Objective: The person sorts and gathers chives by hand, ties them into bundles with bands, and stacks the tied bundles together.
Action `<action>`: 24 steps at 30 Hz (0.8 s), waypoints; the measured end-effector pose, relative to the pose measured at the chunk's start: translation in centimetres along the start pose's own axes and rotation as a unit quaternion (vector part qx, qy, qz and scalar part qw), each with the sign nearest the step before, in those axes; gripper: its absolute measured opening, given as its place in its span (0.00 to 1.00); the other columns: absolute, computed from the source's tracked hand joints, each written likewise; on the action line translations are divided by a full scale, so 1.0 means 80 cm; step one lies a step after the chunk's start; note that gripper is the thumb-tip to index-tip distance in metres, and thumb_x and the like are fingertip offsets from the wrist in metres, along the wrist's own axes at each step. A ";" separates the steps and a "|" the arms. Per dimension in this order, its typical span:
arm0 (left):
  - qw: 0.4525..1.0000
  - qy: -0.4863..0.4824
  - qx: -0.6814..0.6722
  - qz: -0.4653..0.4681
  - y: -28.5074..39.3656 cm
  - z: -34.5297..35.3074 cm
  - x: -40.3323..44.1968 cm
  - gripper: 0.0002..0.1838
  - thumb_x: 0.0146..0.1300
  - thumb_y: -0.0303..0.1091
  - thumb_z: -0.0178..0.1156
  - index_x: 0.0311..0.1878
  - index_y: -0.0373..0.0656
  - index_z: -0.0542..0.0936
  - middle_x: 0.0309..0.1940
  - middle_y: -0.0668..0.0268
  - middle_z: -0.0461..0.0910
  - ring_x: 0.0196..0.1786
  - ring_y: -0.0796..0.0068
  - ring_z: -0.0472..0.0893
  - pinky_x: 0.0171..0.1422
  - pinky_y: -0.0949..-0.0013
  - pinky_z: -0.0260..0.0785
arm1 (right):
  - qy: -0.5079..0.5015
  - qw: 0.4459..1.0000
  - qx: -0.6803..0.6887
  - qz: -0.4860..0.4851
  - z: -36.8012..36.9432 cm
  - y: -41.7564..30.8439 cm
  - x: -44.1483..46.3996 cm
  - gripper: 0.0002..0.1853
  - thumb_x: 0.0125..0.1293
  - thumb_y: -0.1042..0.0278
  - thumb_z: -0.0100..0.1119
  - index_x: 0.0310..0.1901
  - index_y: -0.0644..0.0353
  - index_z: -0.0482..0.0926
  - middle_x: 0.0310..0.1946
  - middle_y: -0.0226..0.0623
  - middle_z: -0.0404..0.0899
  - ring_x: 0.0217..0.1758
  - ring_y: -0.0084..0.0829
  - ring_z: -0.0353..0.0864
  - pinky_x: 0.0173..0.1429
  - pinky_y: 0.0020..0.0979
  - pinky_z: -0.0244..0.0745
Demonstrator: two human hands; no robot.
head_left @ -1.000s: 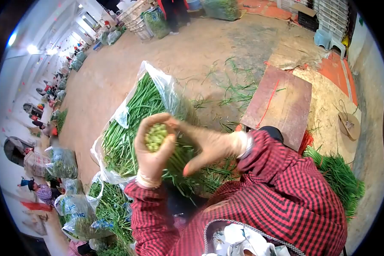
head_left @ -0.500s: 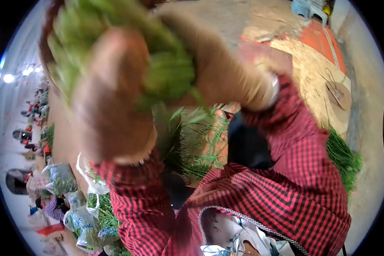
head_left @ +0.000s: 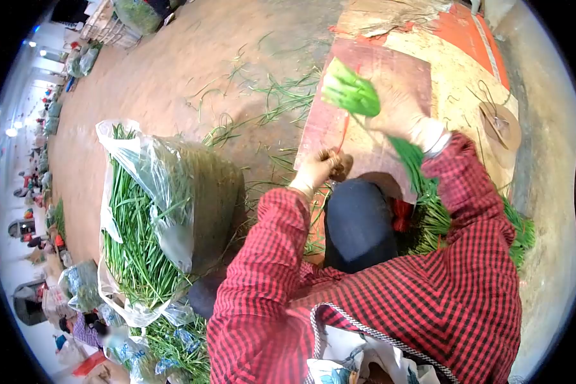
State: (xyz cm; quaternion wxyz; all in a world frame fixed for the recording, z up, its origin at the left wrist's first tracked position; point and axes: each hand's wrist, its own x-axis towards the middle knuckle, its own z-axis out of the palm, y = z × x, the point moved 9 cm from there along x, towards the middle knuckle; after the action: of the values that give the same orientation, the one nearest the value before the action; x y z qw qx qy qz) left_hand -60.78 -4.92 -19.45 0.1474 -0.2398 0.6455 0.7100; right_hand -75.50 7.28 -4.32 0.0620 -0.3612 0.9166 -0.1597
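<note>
1. A bunch of greens [head_left: 351, 91] is held tilted above the board, its stem ends bright, pale green and packed close, slightly blurred. Darker, thin leaves are seen trailing below the wrist side, toward the pile beside the board.
2. The bunch is gripped by the right hand [head_left: 400, 114], its fingers wrapped around the stems.
3. The left hand [head_left: 320, 171] is placed near the board's lower edge, its fingers curled narrow where a red string [head_left: 345, 128] is met; whether the string is pinched cannot be told.
4. One bunch is held, one red string is seen on the board, and one large clear bag [head_left: 173, 211] is stood near the left arm, packed with long green leaves. One round brown object [head_left: 500, 126] is seen at the right. The stems in the pile of greens [head_left: 434, 217] are too many to be counted.
5. The board [head_left: 390, 70] is reddish brown, with a worn, paler middle. A tan sheet [head_left: 457, 83] and an orange sheet [head_left: 470, 38] are laid beyond it.
6. The brown floor [head_left: 160, 83] is littered with loose leaves. Along the left, filled bags, people and ceiling lights are shown in a long, pale-walled room; at the right, a wall [head_left: 547, 128] is seen.
</note>
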 end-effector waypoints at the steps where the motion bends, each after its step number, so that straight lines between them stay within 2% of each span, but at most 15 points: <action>1: 0.999 0.023 0.049 0.008 -0.001 -0.005 -0.004 0.05 0.66 0.30 0.60 0.36 0.40 0.82 0.30 0.71 0.81 0.31 0.81 0.77 0.37 0.73 0.70 | -0.025 0.999 -0.043 0.010 0.020 -0.016 0.005 0.38 0.52 0.44 0.65 0.55 0.66 0.66 0.36 0.50 0.80 0.40 0.45 0.83 0.45 0.41 0.78; 2: 0.999 0.032 0.012 -0.010 -0.005 -0.007 -0.007 0.04 0.63 0.30 0.61 0.37 0.40 0.82 0.30 0.70 0.81 0.33 0.80 0.78 0.40 0.71 0.71 | -0.118 0.991 -0.019 0.062 0.045 -0.019 0.014 0.40 0.52 0.49 0.64 0.62 0.64 0.64 0.44 0.52 0.79 0.49 0.49 0.80 0.53 0.41 0.76; 3: 0.993 0.071 0.097 0.019 -0.015 -0.018 0.000 0.08 0.61 0.35 0.61 0.38 0.41 0.82 0.29 0.67 0.82 0.35 0.76 0.80 0.43 0.69 0.72 | -0.123 0.991 -0.016 0.050 0.057 -0.027 0.020 0.40 0.52 0.49 0.64 0.62 0.64 0.64 0.44 0.52 0.79 0.49 0.49 0.80 0.53 0.41 0.76; 5: 0.996 0.022 0.078 0.023 -0.032 -0.008 0.007 0.12 0.59 0.41 0.60 0.38 0.42 0.82 0.30 0.61 0.83 0.36 0.69 0.83 0.45 0.66 0.73 | -0.065 0.998 -0.024 0.005 0.075 -0.053 0.037 0.45 0.51 0.50 0.65 0.67 0.65 0.59 0.46 0.52 0.78 0.51 0.48 0.79 0.52 0.41 0.76; 7: 0.979 0.063 0.189 0.045 -0.006 -0.013 -0.007 0.13 0.58 0.44 0.60 0.38 0.44 0.82 0.31 0.58 0.84 0.37 0.64 0.84 0.46 0.65 0.74 | -0.117 0.993 -0.016 0.014 0.098 -0.068 0.039 0.50 0.51 0.46 0.66 0.71 0.62 0.55 0.52 0.51 0.76 0.56 0.48 0.76 0.56 0.43 0.74; 9: 0.983 0.060 0.173 0.023 -0.001 -0.010 -0.010 0.12 0.61 0.41 0.62 0.40 0.41 0.82 0.33 0.63 0.83 0.38 0.74 0.82 0.47 0.69 0.73 | -0.002 0.997 -0.074 -0.033 0.118 -0.061 0.035 0.45 0.50 0.45 0.68 0.67 0.57 0.61 0.57 0.45 0.74 0.60 0.46 0.74 0.61 0.44 0.70; 11: 0.978 0.039 0.197 0.052 0.002 -0.007 -0.005 0.12 0.61 0.38 0.62 0.42 0.41 0.81 0.33 0.64 0.83 0.38 0.74 0.82 0.47 0.70 0.73 | 0.069 0.990 -0.119 0.005 0.137 -0.058 0.026 0.50 0.51 0.41 0.66 0.72 0.56 0.55 0.66 0.43 0.65 0.69 0.43 0.64 0.71 0.45 0.58; 12: 0.992 0.008 0.120 0.044 -0.011 0.000 0.002 0.12 0.61 0.36 0.62 0.44 0.40 0.80 0.35 0.64 0.83 0.39 0.74 0.82 0.48 0.70 0.73 | 0.027 0.994 -0.107 0.025 0.147 -0.051 0.030 0.52 0.51 0.40 0.65 0.73 0.56 0.53 0.69 0.43 0.62 0.71 0.40 0.60 0.74 0.46 0.52; 13: 0.998 -0.029 0.042 0.039 -0.003 0.003 -0.010 0.12 0.61 0.34 0.62 0.47 0.40 0.80 0.37 0.65 0.83 0.40 0.75 0.81 0.48 0.71 0.72 | 0.055 0.994 -0.091 0.003 0.144 -0.052 0.030 0.55 0.50 0.39 0.67 0.74 0.56 0.51 0.65 0.53 0.66 0.69 0.47 0.64 0.72 0.46 0.56; 15: 0.999 -0.032 0.014 0.042 0.007 -0.002 -0.042 0.14 0.62 0.32 0.60 0.51 0.39 0.79 0.44 0.65 0.82 0.47 0.77 0.79 0.50 0.71 0.72 | 0.033 0.996 -0.088 0.010 0.145 -0.049 0.030 0.55 0.50 0.40 0.68 0.74 0.57 0.51 0.64 0.55 0.66 0.69 0.48 0.65 0.71 0.45 0.58; 17: 0.986 0.031 0.075 0.145 0.029 -0.035 -0.077 0.14 0.63 0.32 0.60 0.51 0.39 0.80 0.43 0.64 0.82 0.47 0.77 0.79 0.53 0.70 0.72 | -0.009 0.996 -0.089 0.029 0.142 -0.048 0.034 0.55 0.50 0.40 0.67 0.74 0.57 0.51 0.67 0.51 0.64 0.70 0.46 0.64 0.72 0.43 0.57; 19: 0.967 0.153 0.097 0.180 0.066 -0.094 -0.150 0.13 0.64 0.32 0.60 0.50 0.39 0.81 0.43 0.63 0.83 0.47 0.75 0.80 0.54 0.70 0.72 | -0.052 0.994 -0.091 0.044 0.144 -0.045 0.036 0.54 0.51 0.40 0.66 0.75 0.56 0.51 0.69 0.47 0.62 0.71 0.45 0.63 0.74 0.42 0.56; 21: 0.912 0.280 0.124 0.271 0.094 -0.163 -0.242 0.12 0.64 0.32 0.60 0.49 0.40 0.82 0.45 0.62 0.83 0.47 0.73 0.80 0.55 0.69 0.72 | -0.070 0.993 -0.085 0.050 0.147 -0.042 0.039 0.56 0.50 0.42 0.67 0.75 0.57 0.48 0.69 0.50 0.62 0.70 0.46 0.64 0.72 0.43 0.60; 23: 0.846 0.417 0.164 0.289 0.099 -0.241 -0.344 0.11 0.65 0.33 0.60 0.47 0.40 0.83 0.44 0.61 0.83 0.47 0.72 0.81 0.53 0.67 0.73 | -0.180 0.976 -0.071 0.097 0.148 -0.041 0.048 0.59 0.50 0.46 0.68 0.76 0.57 0.41 0.69 0.52 0.61 0.70 0.49 0.64 0.71 0.43 0.60; 24: 0.818 0.431 0.211 0.317 0.103 -0.246 -0.364 0.11 0.65 0.29 0.58 0.50 0.39 0.81 0.44 0.59 0.83 0.45 0.67 0.82 0.53 0.65 0.74 | -0.094 0.994 -0.056 0.027 0.122 -0.060 0.065 0.60 0.50 0.47 0.68 0.76 0.57 0.39 0.69 0.53 0.62 0.71 0.49 0.63 0.72 0.43 0.60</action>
State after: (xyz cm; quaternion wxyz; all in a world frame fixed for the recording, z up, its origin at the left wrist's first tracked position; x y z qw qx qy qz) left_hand -37.64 -22.42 1.96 -0.3321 -0.2659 0.8173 0.3885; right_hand -73.97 -1.98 -11.91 0.1319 -0.3524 0.9237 -0.0717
